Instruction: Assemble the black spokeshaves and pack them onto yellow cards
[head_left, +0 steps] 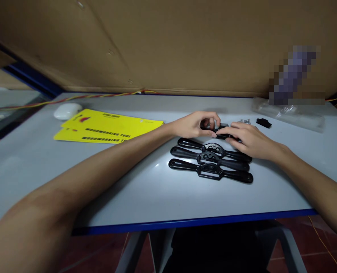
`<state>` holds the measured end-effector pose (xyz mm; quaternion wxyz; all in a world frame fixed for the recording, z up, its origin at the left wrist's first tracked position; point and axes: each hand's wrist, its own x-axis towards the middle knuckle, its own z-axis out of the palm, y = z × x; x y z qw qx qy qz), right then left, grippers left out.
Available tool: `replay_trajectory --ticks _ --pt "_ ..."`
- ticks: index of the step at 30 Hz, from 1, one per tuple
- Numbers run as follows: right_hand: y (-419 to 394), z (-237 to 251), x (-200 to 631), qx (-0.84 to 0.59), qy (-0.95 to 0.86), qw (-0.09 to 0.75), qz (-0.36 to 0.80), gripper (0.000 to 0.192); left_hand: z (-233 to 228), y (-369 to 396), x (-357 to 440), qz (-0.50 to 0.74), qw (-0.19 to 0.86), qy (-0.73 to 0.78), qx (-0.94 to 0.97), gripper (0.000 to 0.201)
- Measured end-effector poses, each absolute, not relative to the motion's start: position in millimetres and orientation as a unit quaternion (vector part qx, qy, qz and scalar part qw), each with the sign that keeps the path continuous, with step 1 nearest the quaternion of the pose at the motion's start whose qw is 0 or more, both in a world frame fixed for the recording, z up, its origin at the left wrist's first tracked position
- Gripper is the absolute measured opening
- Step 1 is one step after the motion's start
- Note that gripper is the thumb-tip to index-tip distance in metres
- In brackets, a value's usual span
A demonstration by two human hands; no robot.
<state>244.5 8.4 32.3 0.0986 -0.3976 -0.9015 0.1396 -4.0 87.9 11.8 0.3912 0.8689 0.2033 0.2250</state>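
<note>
Black tool pinched between my left hand and right hand, fingers clamped, on grey table against cardboard wall.

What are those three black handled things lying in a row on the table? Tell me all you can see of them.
The three black tools look like glossy cast metal. Each has two tapering handles and an open frame in the middle. They lie flat and parallel on the grey table, close together. The right hand rests over the farthest one's right handle.
</note>
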Motion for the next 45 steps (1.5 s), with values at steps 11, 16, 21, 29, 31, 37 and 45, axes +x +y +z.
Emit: replay_trajectory --ticks 11,16,21,29,31,37,45 --pt "6.8 36.2 243.4 -0.454 -0.864 0.122 0.18 0.041 11.6 87.9 -3.4 0.224 0.392 0.211 0.867 0.024" --pt "9.0 35.8 244.3 -0.446 -0.87 0.124 0.168 0.019 10.4 87.8 -3.6 0.222 0.395 0.221 0.863 0.026" --pt "10.4 33.5 246.1 -0.422 -0.884 0.123 0.159 0.019 11.4 87.4 -3.6 0.222 0.393 0.224 0.864 0.025" --pt "8.5 34.7 246.6 -0.407 -0.896 0.099 0.147 0.028 9.5 89.2 -3.9 0.226 0.394 0.208 0.866 0.025" --pt "8.0 35.2 246.2 -0.405 -0.898 0.096 0.144 0.028 9.5 89.1 -4.2 0.225 0.395 0.206 0.866 0.025" --pt "9.1 31.6 247.3 -0.392 -0.907 0.097 0.118 0.032 10.4 89.7 -4.6 0.223 0.39 0.211 0.868 0.023" --pt "6.9 34.0 242.9 -0.405 -0.896 0.113 0.144 0.033 14.9 85.9 -3.7 0.219 0.384 0.215 0.871 0.023"
